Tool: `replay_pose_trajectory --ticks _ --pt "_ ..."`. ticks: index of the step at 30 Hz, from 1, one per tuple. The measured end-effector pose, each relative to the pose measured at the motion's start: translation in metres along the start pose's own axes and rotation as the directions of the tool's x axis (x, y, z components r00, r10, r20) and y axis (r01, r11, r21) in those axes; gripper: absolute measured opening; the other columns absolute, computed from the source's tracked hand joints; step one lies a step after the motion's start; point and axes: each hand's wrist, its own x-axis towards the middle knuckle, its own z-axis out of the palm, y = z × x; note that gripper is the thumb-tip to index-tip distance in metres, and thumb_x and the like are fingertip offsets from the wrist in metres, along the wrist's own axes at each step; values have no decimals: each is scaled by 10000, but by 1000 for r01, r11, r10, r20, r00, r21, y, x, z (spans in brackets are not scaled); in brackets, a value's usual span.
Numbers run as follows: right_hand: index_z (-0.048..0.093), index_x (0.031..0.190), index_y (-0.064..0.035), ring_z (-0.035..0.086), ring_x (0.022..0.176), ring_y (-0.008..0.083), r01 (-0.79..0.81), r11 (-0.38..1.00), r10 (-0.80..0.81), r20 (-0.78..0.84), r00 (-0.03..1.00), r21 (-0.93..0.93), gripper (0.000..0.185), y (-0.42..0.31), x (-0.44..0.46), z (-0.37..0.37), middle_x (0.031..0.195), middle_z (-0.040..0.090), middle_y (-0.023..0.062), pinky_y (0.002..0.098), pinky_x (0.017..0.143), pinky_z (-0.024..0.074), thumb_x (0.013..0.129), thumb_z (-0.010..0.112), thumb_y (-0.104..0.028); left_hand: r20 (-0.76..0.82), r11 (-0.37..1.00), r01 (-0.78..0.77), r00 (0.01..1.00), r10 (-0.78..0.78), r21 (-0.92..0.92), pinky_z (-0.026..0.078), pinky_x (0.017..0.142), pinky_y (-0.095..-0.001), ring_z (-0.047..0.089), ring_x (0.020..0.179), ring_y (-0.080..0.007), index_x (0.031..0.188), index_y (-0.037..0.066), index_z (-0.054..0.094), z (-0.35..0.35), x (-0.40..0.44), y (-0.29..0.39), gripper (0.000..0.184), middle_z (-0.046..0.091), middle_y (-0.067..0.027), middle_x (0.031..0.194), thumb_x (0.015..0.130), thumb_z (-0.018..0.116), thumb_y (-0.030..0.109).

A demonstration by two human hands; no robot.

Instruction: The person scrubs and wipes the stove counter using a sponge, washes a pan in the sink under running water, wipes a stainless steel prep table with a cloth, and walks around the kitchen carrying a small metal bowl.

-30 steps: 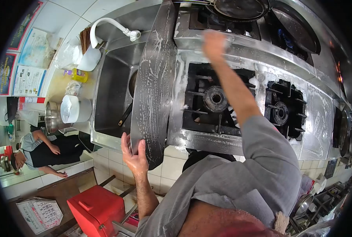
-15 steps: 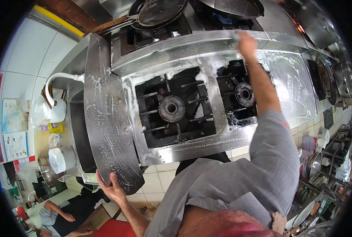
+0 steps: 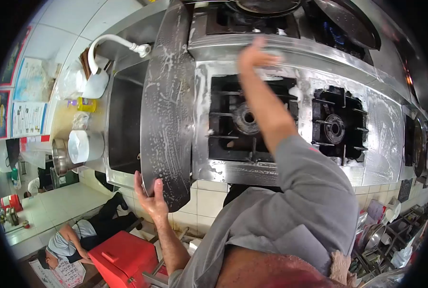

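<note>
My left hand [image 3: 152,199] is at the lower end of a long soapy metal panel [image 3: 168,120], thumb and fingers spread around its edge, holding it beside the sink. My right hand [image 3: 258,55] reaches over the metal ledge [image 3: 319,50] behind the front burners; it is partly blurred, and whether something lies under its palm cannot be made out. Beneath my right forearm is the left black burner grate [image 3: 223,139], with white foam around its frame. A second burner grate [image 3: 335,128] sits to the right.
Left of the panel are a sink [image 3: 127,120], a white faucet [image 3: 113,39], a yellow bottle [image 3: 87,104] and a white tub [image 3: 85,145]. Pans [image 3: 348,24] stand on the rear burners, one over a blue flame. A red box [image 3: 123,259] and another person [image 3: 72,240] are lower left.
The view has swung back left since half a second ago. My right hand has moved left along the ledge, from behind the right burner to behind the left one. My left hand stays at the panel.
</note>
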Motion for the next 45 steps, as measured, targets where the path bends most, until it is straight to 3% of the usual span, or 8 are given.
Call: replay_pose_trajectory --ticks 6,15,20,24,26,28,34,45 --pt "121 1334 48 353 1220 353 -922 301 818 431 381 243 937 -82 -118 16 1357 265 254 452 1030 304 721 715 -338 -69 998 -22 997 19 -51 423 886 -358 463 1089 -236 1330 -3 303 0 -5 -3 682 423 -175 1255 769 681 82" --pt "164 1325 2 417 1155 377 -418 884 430 -17 903 208 787 -65 282 -106 1368 252 228 477 956 399 800 629 -354 23 995 65 998 -64 -77 419 867 -310 485 1012 -205 1299 -26 345 -6 -4 -20 617 470 -134 1188 794 667 121" --pt "367 1168 40 524 1017 385 -193 899 265 -138 954 394 538 -50 434 -146 1154 470 246 439 872 431 786 571 -279 80 996 70 995 -66 -49 421 848 -305 494 989 -200 1288 -39 348 -2 -3 -8 614 491 -132 1154 794 671 130" --pt "519 1069 -25 566 943 371 194 978 -199 -65 978 -76 344 -33 401 -183 1025 569 205 427 790 450 737 567 -98 15 993 117 993 -116 -17 416 841 -290 500 962 -183 1265 -40 375 -4 -4 -9 575 510 -122 1115 799 666 129" --pt "595 1020 -57 587 906 364 610 681 -532 299 792 -405 313 -22 368 -201 960 618 185 421 749 459 712 566 -8 49 990 131 990 -129 -54 407 851 -286 497 971 -183 1263 -37 377 -2 -3 -6 574 508 -121 1121 801 668 139" --pt "589 1015 -20 540 1012 366 956 228 -610 738 289 -186 360 -3 347 -203 1066 578 198 416 836 434 669 544 72 14 982 181 983 -181 -54 395 869 -286 495 993 -187 1263 -34 377 1 -4 0 568 506 -122 1133 806 664 145" --pt "564 1096 -15 505 1050 363 836 347 -133 905 -404 424 434 8 203 -97 1093 562 196 417 930 395 664 557 34 30 991 131 991 -130 -18 381 897 -291 492 1019 -177 1276 -27 377 -3 -2 -5 574 503 -123 1158 800 663 120" --pt "640 861 9 605 919 326 875 439 66 964 -257 203 212 1 -130 -60 972 612 222 414 800 492 771 488 -109 -13 993 101 995 -102 -65 405 893 -302 505 1018 -190 1256 -41 402 -4 -8 -10 561 512 -146 1153 793 667 132"
